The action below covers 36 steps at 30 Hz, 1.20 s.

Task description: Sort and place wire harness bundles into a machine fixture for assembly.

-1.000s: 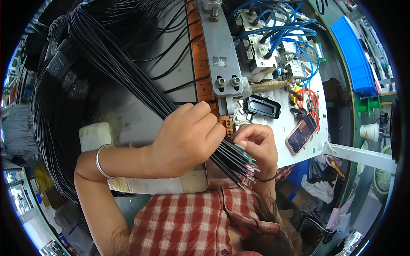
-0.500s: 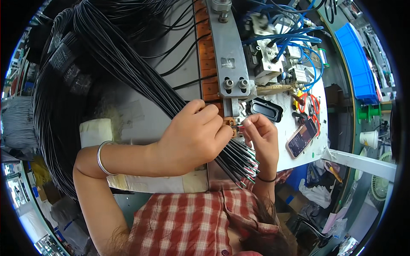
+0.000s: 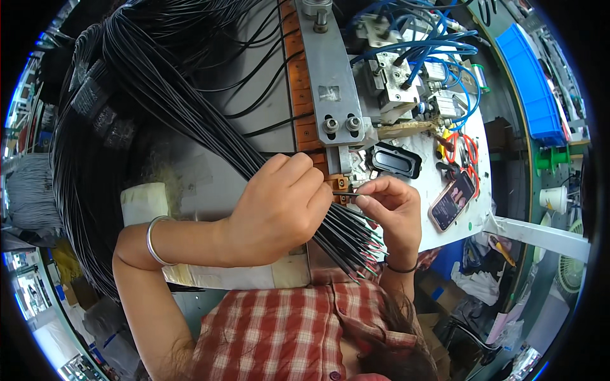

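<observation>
left grip [image 3: 279,209] wraps the cable bundle [image 3: 346,238] (ends [image 3: 370,254] fanning out past it), right grip [image 3: 397,208] pinching one thin cable [image 3: 346,194] beside.

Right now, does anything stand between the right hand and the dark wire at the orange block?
Nothing visible does: the right hand appears to pinch the wire; the cable ends lie nearer the body.

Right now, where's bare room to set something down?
Grey surface between the black cable bundle, pale padded block and left forearm: widest patch, though stained. White tabletop between right hand, black tray and phone: small gap. Crowded: around the orange block, tight between left hand and right hand; also the blue tubes.
</observation>
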Tool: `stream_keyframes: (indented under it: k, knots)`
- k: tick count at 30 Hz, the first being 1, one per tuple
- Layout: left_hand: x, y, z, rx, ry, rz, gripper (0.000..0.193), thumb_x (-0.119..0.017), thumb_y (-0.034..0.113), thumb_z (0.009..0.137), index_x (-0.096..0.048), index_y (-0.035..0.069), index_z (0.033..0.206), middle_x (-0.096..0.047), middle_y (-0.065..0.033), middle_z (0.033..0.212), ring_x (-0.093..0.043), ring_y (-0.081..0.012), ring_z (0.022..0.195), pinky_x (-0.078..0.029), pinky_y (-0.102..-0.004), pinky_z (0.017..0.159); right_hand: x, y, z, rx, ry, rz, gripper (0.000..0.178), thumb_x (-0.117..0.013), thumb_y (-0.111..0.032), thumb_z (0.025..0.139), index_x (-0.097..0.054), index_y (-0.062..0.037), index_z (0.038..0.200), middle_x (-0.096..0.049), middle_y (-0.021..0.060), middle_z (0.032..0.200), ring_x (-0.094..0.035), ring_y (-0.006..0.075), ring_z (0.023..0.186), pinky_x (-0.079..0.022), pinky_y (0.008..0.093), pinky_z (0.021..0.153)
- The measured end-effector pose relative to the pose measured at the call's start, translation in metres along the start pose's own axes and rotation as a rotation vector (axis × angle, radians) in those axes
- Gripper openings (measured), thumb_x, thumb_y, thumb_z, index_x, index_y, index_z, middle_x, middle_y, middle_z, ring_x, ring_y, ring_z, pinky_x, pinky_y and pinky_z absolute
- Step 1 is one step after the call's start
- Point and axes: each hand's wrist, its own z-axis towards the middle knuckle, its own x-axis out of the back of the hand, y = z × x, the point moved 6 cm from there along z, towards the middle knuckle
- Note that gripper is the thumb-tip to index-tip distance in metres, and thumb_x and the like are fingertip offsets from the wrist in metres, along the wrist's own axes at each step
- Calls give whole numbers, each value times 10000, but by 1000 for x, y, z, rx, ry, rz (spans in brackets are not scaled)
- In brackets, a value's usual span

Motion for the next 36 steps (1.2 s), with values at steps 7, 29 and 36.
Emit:
stream_keyframes:
  k: [7,29,36]
  knots:
    - [-4,1,2,-73,18,-64,255,-583,103,622,-587,-23,844,-504,-71,733,-501,-226,741,-394,-337,639,3,8,5,3,-1,126,79,-630,-50,830,-590,14,804,-615,57,724,-461,34,527,-349,170,457]
    - [-2,1,-1,-40,-39,58,247,-570,101,615,-588,-25,827,-472,-51,683,-477,-200,681,-365,-313,578,-2,-4,2,156,3,-117,81,-621,-17,836,-601,20,906,-562,7,736,-459,31,547,-331,164,464]
    - [0,4,-3,-70,-13,33,219,-564,114,621,-577,-13,799,-457,-53,675,-466,-201,681,-355,-307,567,-3,-9,-3,182,90,-66,76,-652,27,792,-630,45,862,-593,43,767,-507,52,576,-371,170,479]
